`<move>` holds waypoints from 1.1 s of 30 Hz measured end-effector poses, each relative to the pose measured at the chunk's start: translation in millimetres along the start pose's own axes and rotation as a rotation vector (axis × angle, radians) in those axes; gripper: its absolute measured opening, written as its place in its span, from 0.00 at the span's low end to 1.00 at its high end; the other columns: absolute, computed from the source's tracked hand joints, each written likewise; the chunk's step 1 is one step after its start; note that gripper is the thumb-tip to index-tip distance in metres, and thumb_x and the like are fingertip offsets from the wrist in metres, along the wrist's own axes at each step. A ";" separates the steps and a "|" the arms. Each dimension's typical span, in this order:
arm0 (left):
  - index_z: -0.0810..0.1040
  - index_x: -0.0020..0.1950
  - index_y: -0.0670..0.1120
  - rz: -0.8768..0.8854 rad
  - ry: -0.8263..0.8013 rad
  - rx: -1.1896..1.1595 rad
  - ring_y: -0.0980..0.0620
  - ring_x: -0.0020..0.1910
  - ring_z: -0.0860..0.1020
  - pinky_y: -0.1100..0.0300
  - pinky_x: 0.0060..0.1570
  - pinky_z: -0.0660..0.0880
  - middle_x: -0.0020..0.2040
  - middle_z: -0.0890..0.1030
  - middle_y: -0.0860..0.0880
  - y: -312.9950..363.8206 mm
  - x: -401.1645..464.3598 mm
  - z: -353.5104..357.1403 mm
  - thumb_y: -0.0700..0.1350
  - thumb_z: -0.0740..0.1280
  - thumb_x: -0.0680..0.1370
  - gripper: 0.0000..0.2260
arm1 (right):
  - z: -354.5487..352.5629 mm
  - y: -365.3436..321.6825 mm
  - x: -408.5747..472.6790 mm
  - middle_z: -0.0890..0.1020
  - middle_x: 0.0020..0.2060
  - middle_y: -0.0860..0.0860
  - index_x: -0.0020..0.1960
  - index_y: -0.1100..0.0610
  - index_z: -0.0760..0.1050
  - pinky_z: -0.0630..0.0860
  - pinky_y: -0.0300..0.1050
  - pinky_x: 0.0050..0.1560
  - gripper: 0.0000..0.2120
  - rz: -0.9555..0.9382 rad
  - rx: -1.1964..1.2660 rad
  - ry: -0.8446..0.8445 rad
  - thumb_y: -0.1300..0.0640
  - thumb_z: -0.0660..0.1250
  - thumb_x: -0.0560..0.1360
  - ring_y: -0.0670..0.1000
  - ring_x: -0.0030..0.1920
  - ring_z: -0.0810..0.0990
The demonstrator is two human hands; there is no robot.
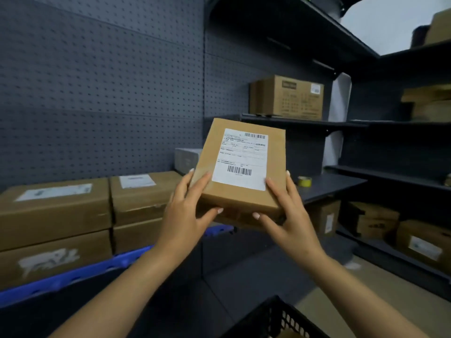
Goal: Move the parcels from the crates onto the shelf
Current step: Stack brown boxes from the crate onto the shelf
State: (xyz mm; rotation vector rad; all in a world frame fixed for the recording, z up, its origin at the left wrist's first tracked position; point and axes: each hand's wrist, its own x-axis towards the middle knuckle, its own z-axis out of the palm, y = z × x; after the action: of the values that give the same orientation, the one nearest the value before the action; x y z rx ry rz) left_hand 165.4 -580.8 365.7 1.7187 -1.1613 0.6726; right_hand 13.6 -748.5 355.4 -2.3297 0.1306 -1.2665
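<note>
The dark shelf (327, 186) runs from nine o'clock round to three o'clock. At three o'clock on its bare middle board stands a tape roll (304, 181). At eight o'clock a blue crate (73, 276) holds stacked brown cartons (56, 208). At one o'clock the board above carries a large printed carton (288, 97). At four o'clock the lowest board bears more labelled boxes (424, 242).

Parcel (240, 164) label (240, 158): barcodes, txt too blurry.
</note>
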 end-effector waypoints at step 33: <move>0.63 0.72 0.57 -0.371 0.018 0.555 0.45 0.69 0.63 0.46 0.58 0.71 0.75 0.57 0.50 -162.5 146.0 -68.2 0.62 0.68 0.72 0.30 | 185.4 49.0 239.5 0.61 0.75 0.47 0.77 0.44 0.52 0.51 0.59 0.75 0.37 0.026 -0.322 -0.230 0.35 0.62 0.73 0.52 0.76 0.54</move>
State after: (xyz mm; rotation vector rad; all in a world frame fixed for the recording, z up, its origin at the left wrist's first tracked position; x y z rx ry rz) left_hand 376.5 -558.0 451.0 2.3087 -0.6376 0.8195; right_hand 306.7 -796.7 432.1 -2.7182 0.3066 -1.0153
